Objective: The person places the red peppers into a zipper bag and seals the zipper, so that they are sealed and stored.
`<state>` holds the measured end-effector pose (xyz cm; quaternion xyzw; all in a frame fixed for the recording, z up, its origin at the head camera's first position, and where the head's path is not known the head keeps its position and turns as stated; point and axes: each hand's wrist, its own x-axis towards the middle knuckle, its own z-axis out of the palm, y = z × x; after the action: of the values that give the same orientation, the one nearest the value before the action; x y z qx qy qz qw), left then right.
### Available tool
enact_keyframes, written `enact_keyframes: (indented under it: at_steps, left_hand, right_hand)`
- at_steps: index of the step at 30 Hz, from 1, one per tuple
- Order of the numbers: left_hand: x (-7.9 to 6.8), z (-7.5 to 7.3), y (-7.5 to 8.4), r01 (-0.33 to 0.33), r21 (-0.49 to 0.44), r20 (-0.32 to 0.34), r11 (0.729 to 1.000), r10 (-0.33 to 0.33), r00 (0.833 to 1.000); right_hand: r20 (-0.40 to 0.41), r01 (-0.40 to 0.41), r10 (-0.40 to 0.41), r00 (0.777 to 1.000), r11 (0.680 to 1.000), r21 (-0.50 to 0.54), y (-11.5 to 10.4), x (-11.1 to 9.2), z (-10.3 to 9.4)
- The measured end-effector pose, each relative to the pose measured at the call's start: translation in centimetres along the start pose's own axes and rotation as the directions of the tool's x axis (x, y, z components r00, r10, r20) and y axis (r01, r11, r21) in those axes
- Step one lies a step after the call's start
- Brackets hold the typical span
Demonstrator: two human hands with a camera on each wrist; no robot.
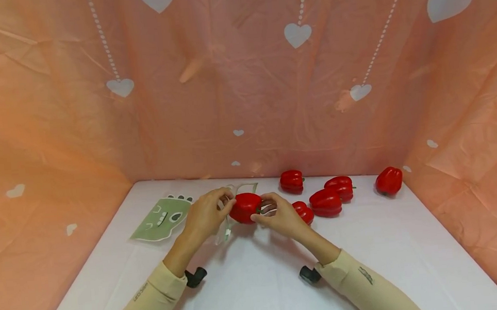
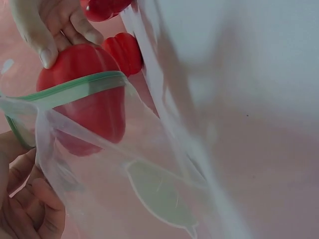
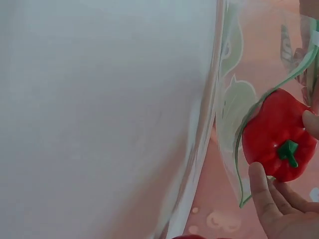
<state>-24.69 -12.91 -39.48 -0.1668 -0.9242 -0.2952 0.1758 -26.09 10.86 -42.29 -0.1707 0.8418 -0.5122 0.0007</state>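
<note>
A red bell pepper [image 1: 246, 207] with a green stem [image 3: 288, 149] is between my hands, over the table. My right hand [image 1: 281, 215] grips it at the stem end, with thumb and fingers spread around it. My left hand [image 1: 207, 214] holds the edge of a clear zip bag [image 2: 99, 189] with a green seal strip [image 2: 75, 89] at its mouth. In the left wrist view, the pepper's lower part is inside the bag, while its top stands out above the strip. A leaf-green print [image 2: 162, 194] shows on the bag.
A flat green bag with a cartoon face [image 1: 161, 219] lies left of my left hand. Several more red bell peppers [image 1: 326, 203] lie to the right on the white table [image 1: 250, 291], one [image 1: 389, 181] near the far right corner. Orange cloth [image 1: 253, 101] walls the back and sides.
</note>
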Motion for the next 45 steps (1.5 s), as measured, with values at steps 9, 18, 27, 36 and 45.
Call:
enact_keyframes:
  at_steps: [9,18,27,36,45]
  left_hand:
    - [0.1,-0.4,0.0,-0.04,-0.025,0.019,0.999,0.04,0.999]
    - [0.1,-0.6,-0.1,-0.064,-0.024,0.027,0.998,0.064,0.998]
    - [0.1,-0.7,0.0,-0.076,-0.005,0.039,0.997,0.076,0.996]
    - [0.0,-0.8,0.2,-0.071,-0.009,0.047,0.997,0.071,0.996]
    - [0.0,-1.1,0.0,-0.03,0.0,0.057,1.0,0.029,0.998]
  right_hand:
    - [0.006,-0.006,0.006,1.0,1.0,0.022,-0.2,0.9,0.7]
    - [-0.01,-0.03,0.031,0.999,0.998,0.047,-0.7,1.3,1.5]
    - [-0.025,-0.023,0.025,0.999,0.997,0.072,-0.6,1.6,1.9]
    - [-0.023,-0.017,0.019,1.0,0.998,0.067,-0.8,2.0,2.2]
    - [0.003,0.036,-0.036,0.999,0.996,0.078,-0.6,2.1,1.9]
